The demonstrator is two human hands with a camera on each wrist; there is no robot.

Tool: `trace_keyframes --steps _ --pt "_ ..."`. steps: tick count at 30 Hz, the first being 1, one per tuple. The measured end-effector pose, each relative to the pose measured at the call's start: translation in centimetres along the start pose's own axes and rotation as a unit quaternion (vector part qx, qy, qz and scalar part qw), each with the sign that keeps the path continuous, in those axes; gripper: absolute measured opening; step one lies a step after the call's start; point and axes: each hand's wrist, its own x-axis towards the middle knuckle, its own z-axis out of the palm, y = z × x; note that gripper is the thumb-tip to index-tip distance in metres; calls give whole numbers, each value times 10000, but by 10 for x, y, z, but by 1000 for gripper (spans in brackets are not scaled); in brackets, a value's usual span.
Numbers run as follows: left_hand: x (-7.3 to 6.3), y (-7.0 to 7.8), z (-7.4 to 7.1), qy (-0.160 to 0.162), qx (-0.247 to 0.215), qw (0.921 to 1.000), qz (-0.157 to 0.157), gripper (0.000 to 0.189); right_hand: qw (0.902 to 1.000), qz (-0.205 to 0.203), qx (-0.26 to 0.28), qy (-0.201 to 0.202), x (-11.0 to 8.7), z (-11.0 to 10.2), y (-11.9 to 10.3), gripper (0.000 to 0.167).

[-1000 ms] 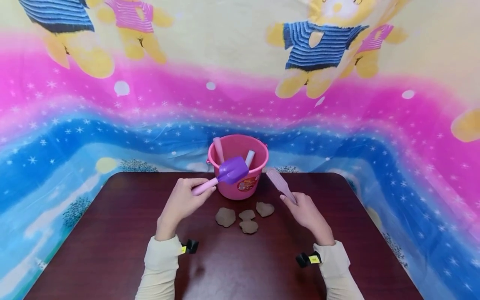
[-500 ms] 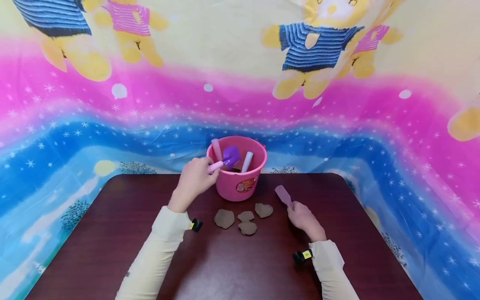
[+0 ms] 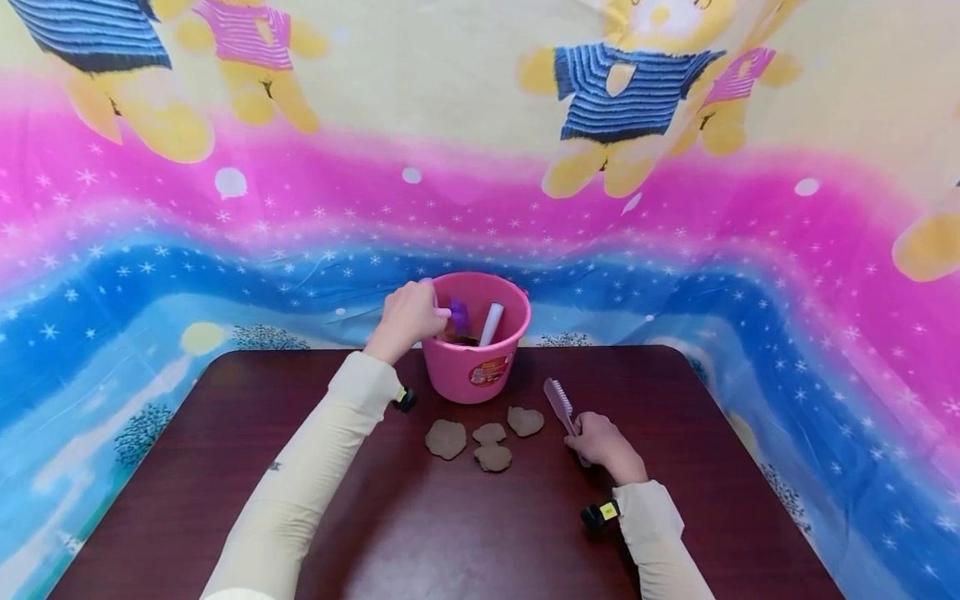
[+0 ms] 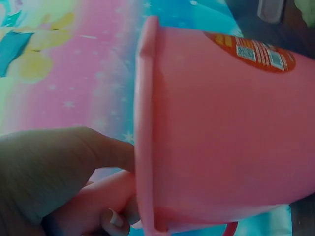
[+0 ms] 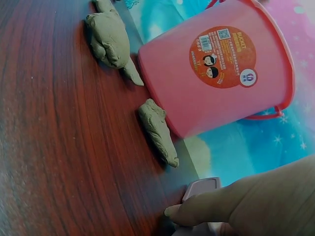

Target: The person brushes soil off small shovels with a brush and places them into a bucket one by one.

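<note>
My left hand (image 3: pixel 408 312) is at the left rim of the pink bucket (image 3: pixel 468 375). It grips the pink handle of a toy shovel (image 3: pixel 459 317), whose purple blade is down inside the bucket. In the left wrist view the thumb and fingers wrap round that handle (image 4: pixel 98 201), and the bucket wall hides the blade. To the right of the bucket, my right hand (image 3: pixel 606 446) holds a pinkish-purple brush (image 3: pixel 558 402) by its handle, low over the table. White bristles show along its right side.
Several flattened lumps of brown clay (image 3: pixel 446 439) lie on the dark wooden table (image 3: pixel 450 533) in front of the bucket. A pale tool handle (image 3: pixel 492 323) leans inside the bucket. A printed cloth (image 3: pixel 480 208) hangs behind the table.
My left hand has moved forward to the bucket, lowering the shovel blade inside. My right hand has come down and a little nearer, turning the brush so its bristles now show.
</note>
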Motion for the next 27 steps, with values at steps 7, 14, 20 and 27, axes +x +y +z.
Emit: trace_keyframes --steps 7,14,20,27 --pt "16 0 14 -308 416 9986 46 38 10000 25 -42 17 -3 3 -3 22" --pt "20 -5 23 -587 477 9970 162 39 10000 -6 -82 -35 -1 2 -7 22" --pt "20 -10 23 -838 359 9955 273 40 9998 -105 -159 -30 0 1 -8 23" --pt "0 -24 20 -350 -418 9939 963 37 9990 -158 -408 133 -4 -7 -9 24"
